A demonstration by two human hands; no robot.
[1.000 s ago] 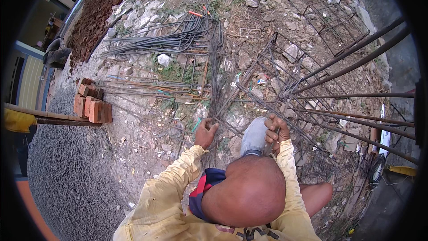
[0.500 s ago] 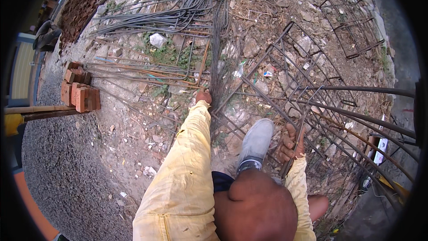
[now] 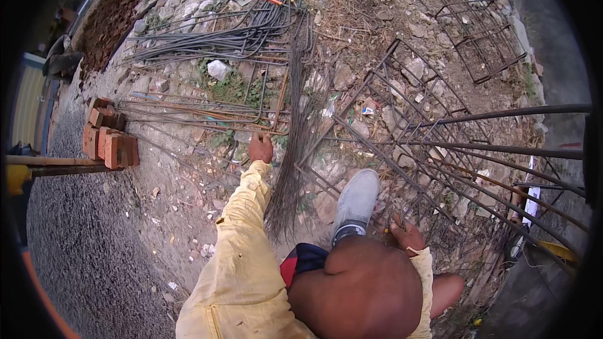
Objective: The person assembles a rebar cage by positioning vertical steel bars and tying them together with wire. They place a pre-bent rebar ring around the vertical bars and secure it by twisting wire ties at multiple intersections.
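Note:
My left hand [image 3: 260,149] is closed at the near edge of a group of thin bent steel rods [image 3: 207,113], its fingers on a rusty rod there. Just right of it runs a long bundle of dark tie wire [image 3: 295,107], its loose ends fanning out toward me. My right hand [image 3: 408,236] is low beside my grey shoe [image 3: 359,196], fingers curled round something slim and dark that I cannot make out. Ahead of it lies a rebar cage [image 3: 402,113] of long bars and square stirrups.
A pile of dark bent rods [image 3: 220,37] lies farther off, with orange-red handles [image 3: 271,0] beside it. Stacked bricks [image 3: 110,135] and dark gravel [image 3: 81,232] are at left. Another rebar cage [image 3: 471,31] lies far right. Long bars [image 3: 515,148] extend past my right.
My left hand has moved left and slightly nearer, off the wire bundle's side. The bundle's near ends now spread loosely leftward. My right hand has dropped lower, away from the cage bars.

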